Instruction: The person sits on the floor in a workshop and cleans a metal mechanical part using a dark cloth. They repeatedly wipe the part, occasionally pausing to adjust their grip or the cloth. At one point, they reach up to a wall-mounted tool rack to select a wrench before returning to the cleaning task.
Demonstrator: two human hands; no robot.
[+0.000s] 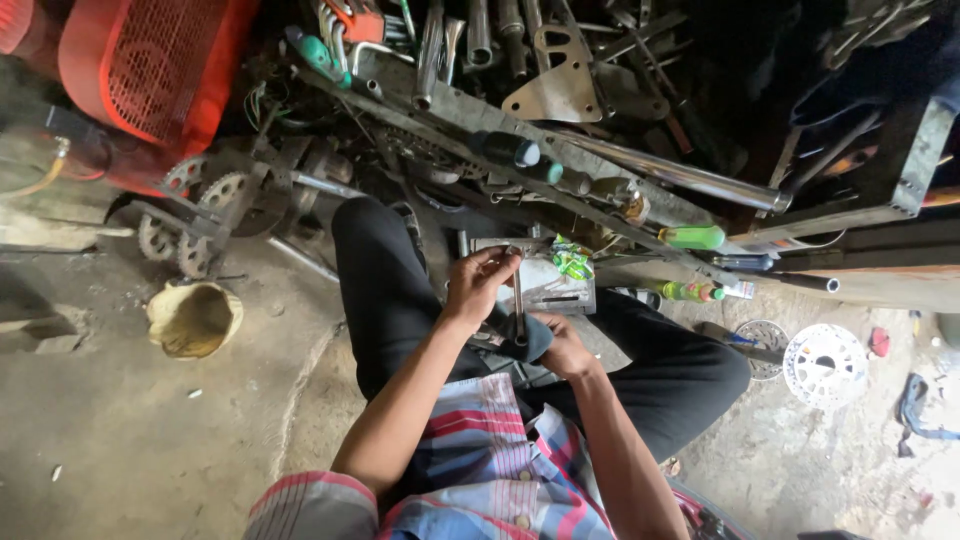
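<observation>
Spanner (518, 300) — slim, grey metal, upright btwn hands.

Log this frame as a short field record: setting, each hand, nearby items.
setting: cluttered workshop floor, person seated
left hand: fingers pinch the top of an upright metal wrench
right hand: at the wrench's lower end, grip unclear
nearby: metal box, green-handled screwdriver, sprockets, white disc
</observation>
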